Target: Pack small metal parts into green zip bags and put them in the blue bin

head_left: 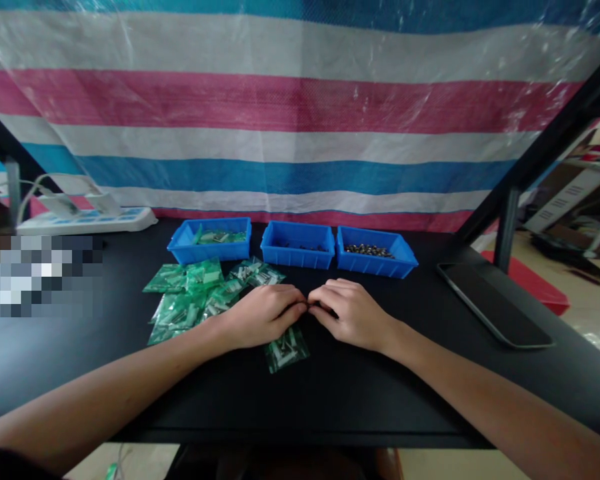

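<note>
On the black tabletop [380, 400], I am viewing three blue bins: the left [210, 252] is holding green packaging [220, 237], the middle [297, 257] a few dark bits, the right [375, 265] shiny metal parts [369, 251]. With the fingers of my left hand [270, 312] and right hand [353, 312], I am pinching a small dark piece [308, 305], indistinct, above a filled green packet [289, 352].

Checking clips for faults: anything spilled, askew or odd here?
Nothing looks spilled or damaged. The packets overlap in an untidy heap before the left bin; one packet lies apart by the left hand.
</note>
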`<state>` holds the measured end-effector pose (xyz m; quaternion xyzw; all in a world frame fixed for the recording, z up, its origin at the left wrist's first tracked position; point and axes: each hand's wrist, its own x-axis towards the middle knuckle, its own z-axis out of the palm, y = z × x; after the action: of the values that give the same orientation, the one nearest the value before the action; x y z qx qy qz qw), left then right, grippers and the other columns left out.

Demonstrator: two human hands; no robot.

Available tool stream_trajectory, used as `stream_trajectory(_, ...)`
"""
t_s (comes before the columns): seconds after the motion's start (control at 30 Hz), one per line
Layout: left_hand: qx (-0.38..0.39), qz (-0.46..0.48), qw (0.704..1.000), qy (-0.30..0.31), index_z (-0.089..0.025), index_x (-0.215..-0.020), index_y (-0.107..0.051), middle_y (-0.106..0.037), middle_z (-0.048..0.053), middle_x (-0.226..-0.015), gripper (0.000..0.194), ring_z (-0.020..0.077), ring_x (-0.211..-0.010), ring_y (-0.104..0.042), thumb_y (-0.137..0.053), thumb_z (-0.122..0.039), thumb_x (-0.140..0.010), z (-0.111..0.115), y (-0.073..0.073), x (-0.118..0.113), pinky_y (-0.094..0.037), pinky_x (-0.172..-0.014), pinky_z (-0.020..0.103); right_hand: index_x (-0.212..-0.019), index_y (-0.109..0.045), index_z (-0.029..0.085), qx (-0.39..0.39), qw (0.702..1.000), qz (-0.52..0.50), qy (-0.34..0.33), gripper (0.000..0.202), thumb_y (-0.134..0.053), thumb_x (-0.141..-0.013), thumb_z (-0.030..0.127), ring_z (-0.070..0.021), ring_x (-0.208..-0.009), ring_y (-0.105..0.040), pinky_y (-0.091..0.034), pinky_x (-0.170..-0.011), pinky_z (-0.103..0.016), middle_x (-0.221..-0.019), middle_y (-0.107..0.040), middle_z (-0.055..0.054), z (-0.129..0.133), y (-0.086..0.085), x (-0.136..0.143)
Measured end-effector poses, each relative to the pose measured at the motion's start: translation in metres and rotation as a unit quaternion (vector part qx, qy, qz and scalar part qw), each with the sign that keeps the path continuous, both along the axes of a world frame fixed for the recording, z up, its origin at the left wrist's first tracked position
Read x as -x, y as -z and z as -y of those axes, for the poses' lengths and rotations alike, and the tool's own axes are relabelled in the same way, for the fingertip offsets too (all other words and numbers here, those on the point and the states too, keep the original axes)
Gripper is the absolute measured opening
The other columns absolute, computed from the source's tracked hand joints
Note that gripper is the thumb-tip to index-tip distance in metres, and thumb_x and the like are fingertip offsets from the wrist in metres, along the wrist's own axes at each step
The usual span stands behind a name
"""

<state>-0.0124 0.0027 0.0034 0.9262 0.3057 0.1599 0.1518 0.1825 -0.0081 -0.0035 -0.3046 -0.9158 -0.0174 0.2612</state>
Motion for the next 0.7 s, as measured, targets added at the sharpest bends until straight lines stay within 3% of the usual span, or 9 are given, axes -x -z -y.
stream_trajectory(0.23, 0.003, -0.008, 1.000, -0.002, -0.014, -0.088, -0.057, -0.059, 0.004, -0.081, 0.025, 0.0140, -0.073, -0.056, -0.036, -0.026, -0.091, 0.0007, -0.0003, -0.0006, -0.043, -0.067, 0.023, -0.084, -0.056, 0.015, -0.015, 1.000, 0.007, 0.013, 0.013, -0.046, -0.088, 0.021, -0.0146, -0.065, -0.053, -0.036, -0.062, -0.027, -0.071, -0.061, -0.003, -0.0019, 0.0012, -0.0008)
stream_trajectory(0.7, -0.020, 0.023, 1.000, 0.003, -0.016, -0.088, -0.062, -0.062, 0.002, -0.077, 0.024, 0.0122, -0.071, -0.057, -0.039, -0.023, -0.090, -0.0010, 0.0007, 0.0006, -0.041, -0.064, 0.021, -0.082, -0.057, 0.016, 0.001, 1.000, 0.008, 0.018, 0.009, -0.049, -0.085, 0.021, -0.0140, -0.064, -0.053, -0.036, -0.062, -0.027, -0.070, -0.061, -0.002, -0.0006, -0.0005, -0.0010)
